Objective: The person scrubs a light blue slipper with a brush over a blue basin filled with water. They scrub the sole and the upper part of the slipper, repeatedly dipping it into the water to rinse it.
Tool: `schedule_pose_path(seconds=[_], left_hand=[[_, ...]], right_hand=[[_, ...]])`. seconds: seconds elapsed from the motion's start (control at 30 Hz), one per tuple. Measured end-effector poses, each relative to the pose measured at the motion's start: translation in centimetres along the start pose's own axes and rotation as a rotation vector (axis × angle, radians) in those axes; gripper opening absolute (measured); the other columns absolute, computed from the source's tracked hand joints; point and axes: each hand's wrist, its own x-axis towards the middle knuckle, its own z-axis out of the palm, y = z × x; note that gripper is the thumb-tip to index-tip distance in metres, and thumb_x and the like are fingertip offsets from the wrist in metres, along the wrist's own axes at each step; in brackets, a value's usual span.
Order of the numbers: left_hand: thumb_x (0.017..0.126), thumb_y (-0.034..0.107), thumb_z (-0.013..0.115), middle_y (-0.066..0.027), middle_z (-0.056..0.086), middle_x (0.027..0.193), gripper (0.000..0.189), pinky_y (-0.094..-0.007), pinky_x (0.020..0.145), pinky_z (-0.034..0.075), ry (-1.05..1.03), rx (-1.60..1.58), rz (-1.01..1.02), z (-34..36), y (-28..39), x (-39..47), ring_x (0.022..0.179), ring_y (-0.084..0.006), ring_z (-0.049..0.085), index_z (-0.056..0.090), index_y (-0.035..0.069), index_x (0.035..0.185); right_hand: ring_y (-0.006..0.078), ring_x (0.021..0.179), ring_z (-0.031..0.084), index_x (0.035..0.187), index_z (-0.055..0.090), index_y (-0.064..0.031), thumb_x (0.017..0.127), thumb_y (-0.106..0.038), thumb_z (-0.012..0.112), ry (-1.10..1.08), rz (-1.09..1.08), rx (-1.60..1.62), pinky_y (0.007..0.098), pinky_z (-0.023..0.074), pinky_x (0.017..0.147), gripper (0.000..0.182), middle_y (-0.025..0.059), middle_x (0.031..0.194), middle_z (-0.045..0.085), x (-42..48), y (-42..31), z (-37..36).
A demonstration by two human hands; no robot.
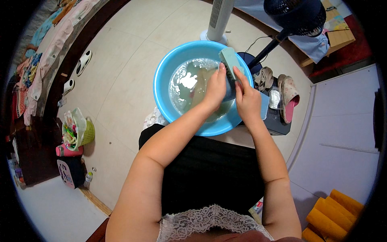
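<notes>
In front of me is a light blue plastic basin (161, 99) of cloudy, sudsy water (196, 87). Over its right half, my right hand (248, 96) grips a pale green scrubbing brush (229, 57) with dark bristles facing left. My left hand (215, 87) is closed around a dark blue-grey item (229, 92) just below the brush; its kind cannot be told, as both hands cover much of it. A pale, blurred cloth-like shape (203, 80) shows in the water.
A black stool-like surface (276, 122) on the right carries patterned slippers (288, 93), a crumpled cloth (264, 79) and a clear box (275, 98). Beyond the basin rise a white tower fan (219, 21) and a dark fan (291, 18). A green waste basket (88, 131) stands left.
</notes>
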Motion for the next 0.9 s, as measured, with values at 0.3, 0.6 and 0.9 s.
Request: schedule_pose_path(seconds=[0.3, 0.6, 0.9], left_hand=[[0.104, 0.040, 0.035, -0.0087, 0.063, 0.104, 0.049, -0.0305, 0.086, 0.045, 0.045, -0.272, -0.094, -1.5, 2.2, 1.3, 0.093, -0.0157, 0.058, 0.060, -0.001, 0.110], [0.104, 0.036, 0.031, -0.0121, 0.064, 0.112, 0.047, -0.0346, 0.092, 0.047, 0.012, -0.394, -0.063, -2.6, 3.8, 1.8, 0.102, -0.0208, 0.061, 0.058, 0.000, 0.116], [0.105, 0.036, 0.024, -0.0111, 0.055, 0.134, 0.050, -0.0379, 0.105, 0.041, -0.011, -0.436, -0.068, -2.5, 4.5, 1.7, 0.120, -0.0240, 0.053, 0.046, 0.001, 0.134]], right_hand=[[0.0321, 0.067, 0.067, 0.133, 0.053, -0.0301, 0.090, -0.009, 0.059, -0.044, -0.046, -0.023, 0.0394, 0.0523, 0.060, 0.049, 0.0167, 0.080, 0.067, -0.4, -0.8, 0.2], [0.0307, 0.064, 0.065, 0.134, 0.051, -0.0336, 0.090, -0.013, 0.058, -0.063, -0.066, -0.042, 0.0420, 0.0506, 0.056, 0.049, 0.0128, 0.073, 0.065, -1.4, -0.7, 0.4], [0.0336, 0.077, 0.068, 0.136, 0.050, -0.0271, 0.094, -0.011, 0.053, -0.023, 0.095, 0.332, 0.0397, 0.0534, 0.067, 0.045, 0.0182, 0.102, 0.068, -2.0, -0.3, -0.9]])
